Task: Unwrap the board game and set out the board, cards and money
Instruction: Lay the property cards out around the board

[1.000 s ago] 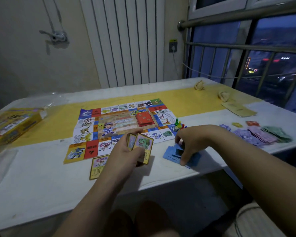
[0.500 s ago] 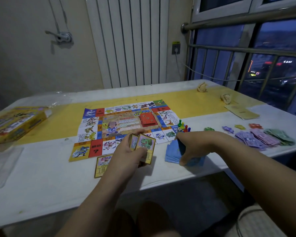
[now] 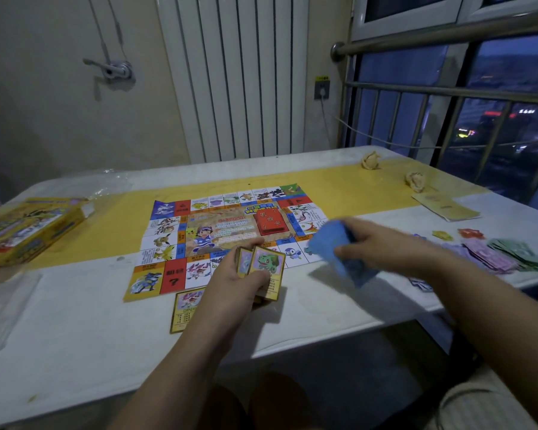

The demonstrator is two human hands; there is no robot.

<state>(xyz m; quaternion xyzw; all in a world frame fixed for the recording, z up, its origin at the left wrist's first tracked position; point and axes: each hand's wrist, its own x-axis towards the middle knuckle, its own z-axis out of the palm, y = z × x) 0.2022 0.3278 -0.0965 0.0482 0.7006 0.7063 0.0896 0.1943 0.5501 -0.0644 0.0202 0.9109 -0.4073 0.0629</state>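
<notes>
Your left hand (image 3: 236, 283) grips yellow-bordered cards (image 3: 266, 268) near the table's (image 3: 75, 321) front edge; your right hand (image 3: 382, 243) clutches blurred blue cards (image 3: 333, 243).

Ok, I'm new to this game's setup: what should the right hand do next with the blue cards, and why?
Probably set the blue stack down on the board, beside the red deck at its centre. The right hand grips it off the table, the red deck already lies there, and the left hand is full with the yellow-bordered cards.
</notes>
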